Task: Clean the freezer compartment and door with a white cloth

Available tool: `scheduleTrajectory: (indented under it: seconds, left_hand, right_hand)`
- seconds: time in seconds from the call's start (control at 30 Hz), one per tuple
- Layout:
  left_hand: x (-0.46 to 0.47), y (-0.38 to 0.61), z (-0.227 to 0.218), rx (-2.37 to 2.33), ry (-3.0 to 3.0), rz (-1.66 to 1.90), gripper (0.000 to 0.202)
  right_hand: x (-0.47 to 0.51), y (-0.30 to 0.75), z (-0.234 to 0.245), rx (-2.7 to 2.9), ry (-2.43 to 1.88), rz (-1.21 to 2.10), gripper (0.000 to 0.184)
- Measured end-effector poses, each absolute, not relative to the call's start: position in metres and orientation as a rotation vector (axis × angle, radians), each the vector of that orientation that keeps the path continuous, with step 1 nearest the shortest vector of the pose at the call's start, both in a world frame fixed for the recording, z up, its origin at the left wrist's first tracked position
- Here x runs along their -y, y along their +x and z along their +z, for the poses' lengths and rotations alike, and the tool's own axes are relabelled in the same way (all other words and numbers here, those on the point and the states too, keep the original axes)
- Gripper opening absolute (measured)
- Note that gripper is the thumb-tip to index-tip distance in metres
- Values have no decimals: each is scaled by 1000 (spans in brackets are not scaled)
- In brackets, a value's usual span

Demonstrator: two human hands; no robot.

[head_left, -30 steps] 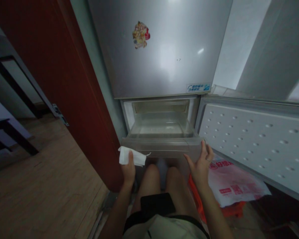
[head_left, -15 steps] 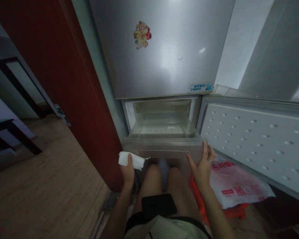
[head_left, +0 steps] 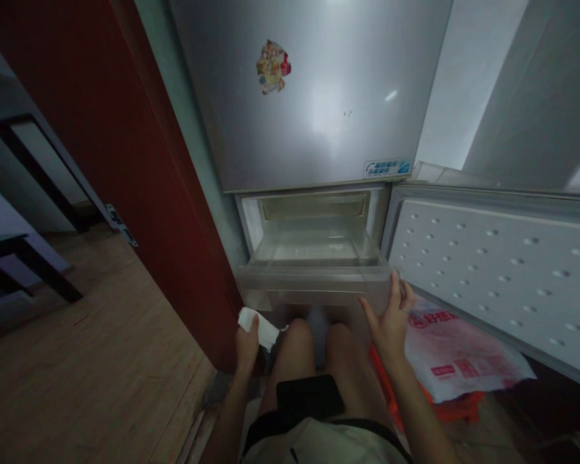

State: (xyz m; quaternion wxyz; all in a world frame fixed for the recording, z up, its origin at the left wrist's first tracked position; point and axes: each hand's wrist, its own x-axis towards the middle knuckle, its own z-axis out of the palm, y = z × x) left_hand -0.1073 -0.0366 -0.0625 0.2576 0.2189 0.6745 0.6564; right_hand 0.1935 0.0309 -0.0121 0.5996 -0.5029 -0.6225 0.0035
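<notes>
White folded tissue-like wad (head_left: 267,332) sits lower now, pinched in left hand (head_left: 247,346), near pulled-out clear plastic drawer (head_left: 314,280). Right hand (head_left: 390,325) spread, fingertips at drawer's corner. Prob steadying step; next move calls for firm hold.

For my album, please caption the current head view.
Left hand holding a white bundle, right hand at the edge of a pulled-out drawer, beside an open fridge door.

drwr (head_left: 314,280): open-top | R blkd: frzr dr (head_left: 493,270) | L blkd: red pnl (head_left: 149,180)
</notes>
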Motion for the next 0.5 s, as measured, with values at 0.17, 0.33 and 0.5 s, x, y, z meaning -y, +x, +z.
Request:
scheduleTrajectory:
  seconds: [0.17, 0.33, 0.5]
  left_hand:
    - [47, -54, -76, -1547, 595, 1610, 28]
    - [34, 5, -19, -897, 316, 1710, 30]
    - [18, 33, 28, -621, 162, 1685, 30]
  right_hand:
    - [-31, 194, -12, 1445, -1160, 10, 82]
    - [-31, 193, -11, 1441, -1163, 7, 82]
    - [-30, 193, -12, 1443, -1158, -14, 80]
